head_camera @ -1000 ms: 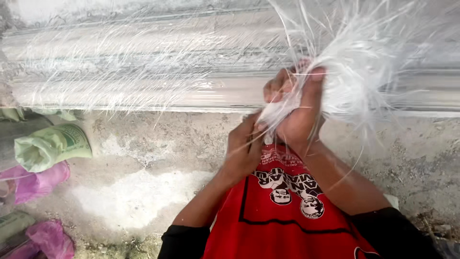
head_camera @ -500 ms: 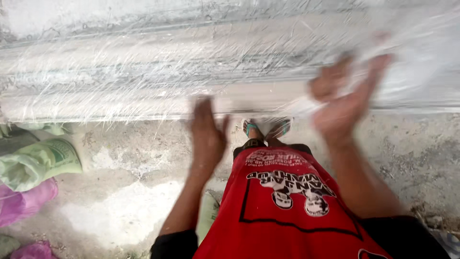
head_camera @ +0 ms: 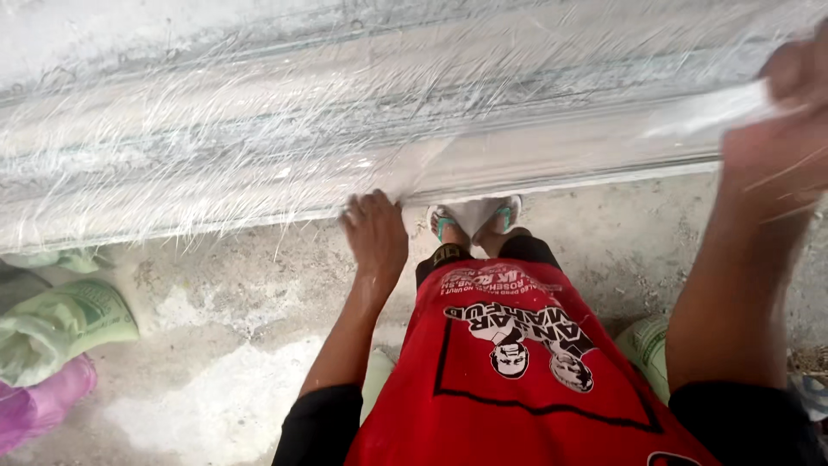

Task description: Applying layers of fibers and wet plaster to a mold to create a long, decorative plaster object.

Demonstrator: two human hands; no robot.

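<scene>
A long pale moulding runs across the view, covered with a thin layer of white glassy fibres. My left hand rests on its lower edge near the middle, fingertips pressed on the fibre layer and holding nothing. At the far right, my right hand is raised against the moulding and blurred by motion. A few loose fibres trail over it, and its fingers cannot be made out. My red printed shirt fills the bottom of the view.
My feet in light sandals stand on the rough concrete floor just below the moulding. Green sacks and a pink bag lie at the left. Another green sack sits behind my right arm.
A second ago both hands held a bunch of white fibres together. They have since parted: the left dropped to the moulding's lower edge, the right swung far right.
</scene>
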